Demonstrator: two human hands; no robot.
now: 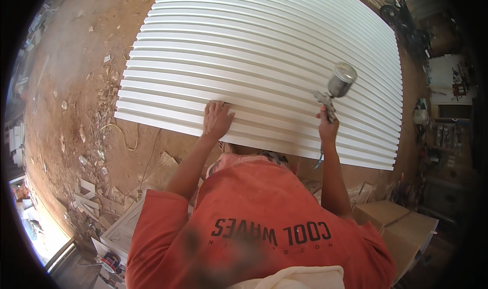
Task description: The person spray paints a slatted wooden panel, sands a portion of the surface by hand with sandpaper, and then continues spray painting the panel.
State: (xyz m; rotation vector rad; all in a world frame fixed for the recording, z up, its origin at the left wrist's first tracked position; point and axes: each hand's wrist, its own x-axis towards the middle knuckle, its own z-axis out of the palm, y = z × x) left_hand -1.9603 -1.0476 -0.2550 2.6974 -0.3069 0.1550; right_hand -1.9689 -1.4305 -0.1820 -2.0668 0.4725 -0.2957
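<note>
A wide white slatted panel [254, 55] with parallel ridges lies in front of me. My left hand [217, 120] rests on its near part, left of the middle. The fingers bend down onto a ridge, and a small dark grey bit shows at their tips, too little to name. My right hand [328, 128] is closed round the handle of a spray gun [325, 102], held over the panel's right half. A silver-grey paint cup [342, 79] sits on the gun, tilted and a little blurred. By my right wrist hangs a short blue hose end [318, 162].
Brown dirt ground [66, 85] with scattered scraps surrounds the panel. A thin yellowish cord [124, 139] lies at left. Wood offcuts [86, 197] are heaped at lower left, and a cardboard box [401, 223] stands at lower right. A dark wheeled machine [406, 27] is at far right.
</note>
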